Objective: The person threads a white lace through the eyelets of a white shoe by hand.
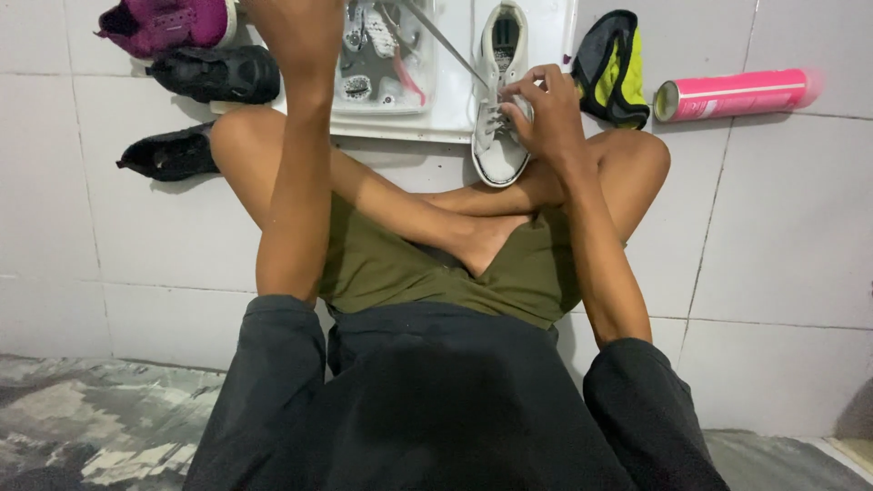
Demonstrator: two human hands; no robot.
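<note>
Now, at far left a magenta shoe (168, 23) and black shoes (218, 75) lie on the tiles. Our left arm rises out of frame, so we cannot tell that hand's grip. A taut lace (446, 41) runs to the white sneaker (500, 100) beside our knee; our right hand (546, 109) pinches its lacing. Further right lies a pink can (732, 93).

Matt white canvas sneaker (499, 109), glossy pink spray can (732, 95) — smooth glazed floor tiles (782, 255), olive cloth shorts (382, 264)
</note>
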